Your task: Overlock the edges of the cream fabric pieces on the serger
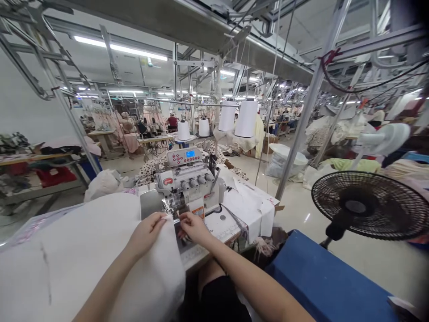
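Note:
A white overlock sewing machine with a blue display stands on the table in front of me. A large piece of white fabric lies over the table and my lap to the left. My left hand rests on the fabric's edge just before the needle area, fingers curled on the cloth. Right beside the machine's foot, my right hand pinches the same edge of the fabric.
White thread cones stand behind the machine. A black fan stands at the right, with a blue surface below it. More white cloth pieces lie right of the machine. Metal posts, work tables and distant workers fill the hall.

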Demonstrator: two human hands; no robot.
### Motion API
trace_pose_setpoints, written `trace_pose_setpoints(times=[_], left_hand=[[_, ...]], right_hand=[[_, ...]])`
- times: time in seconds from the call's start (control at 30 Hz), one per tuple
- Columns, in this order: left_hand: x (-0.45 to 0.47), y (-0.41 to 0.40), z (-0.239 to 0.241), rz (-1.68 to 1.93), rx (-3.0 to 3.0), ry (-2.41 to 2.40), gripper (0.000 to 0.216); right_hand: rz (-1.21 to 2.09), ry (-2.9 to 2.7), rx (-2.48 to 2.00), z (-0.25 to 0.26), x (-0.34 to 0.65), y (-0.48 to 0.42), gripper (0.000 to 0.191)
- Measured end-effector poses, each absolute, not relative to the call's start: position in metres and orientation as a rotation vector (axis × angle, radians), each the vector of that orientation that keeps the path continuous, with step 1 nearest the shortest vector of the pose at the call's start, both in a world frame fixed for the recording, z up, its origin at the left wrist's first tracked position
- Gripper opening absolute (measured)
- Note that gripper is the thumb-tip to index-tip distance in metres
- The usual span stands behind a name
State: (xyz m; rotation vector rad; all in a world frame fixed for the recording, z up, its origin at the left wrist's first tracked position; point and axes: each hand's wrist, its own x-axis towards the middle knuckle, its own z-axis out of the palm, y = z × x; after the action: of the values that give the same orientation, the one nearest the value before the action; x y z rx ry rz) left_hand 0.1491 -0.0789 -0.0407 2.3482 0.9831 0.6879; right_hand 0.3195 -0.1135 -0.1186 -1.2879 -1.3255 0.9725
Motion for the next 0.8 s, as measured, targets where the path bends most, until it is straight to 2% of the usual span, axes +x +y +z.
trace_pose_setpoints(times=[0.13,0.3,0.53,0.57,0.7,0.8], left_hand=[[0.150,-0.081,-0.041,0.702,2.342,0.995,0.034],[0.149,-0.082,-0.042,0.702,2.349,1.006,0.032],[0.149,-0.083,-0.040,0.685,2.374,1.045,0.033],[0.149,-0.084,-0.040,0.680,2.375,1.055,0.033],[0.150,-0.086,-0.037,0.673,2.336,1.057,0.033],[0.151,-0.088,-0.037,0.691,2.286,1.035,0.032]], right_hand=[[0.898,-1.332,-1.287,-0.122,0.318,-0.111,0.037],[0.806,-1.366,-1.373,-0.125,0.315,-0.108,0.011],[0.746,-1.387,-1.490,-0.137,0.353,-0.136,0.005],[0.702,-1.392,-1.512,-0.135,0.359,-0.141,0.006],[0.571,-1.448,-1.488,-0.110,0.366,-0.153,0.030],[0.554,-1.484,-1.331,-0.085,0.353,-0.153,0.023]])
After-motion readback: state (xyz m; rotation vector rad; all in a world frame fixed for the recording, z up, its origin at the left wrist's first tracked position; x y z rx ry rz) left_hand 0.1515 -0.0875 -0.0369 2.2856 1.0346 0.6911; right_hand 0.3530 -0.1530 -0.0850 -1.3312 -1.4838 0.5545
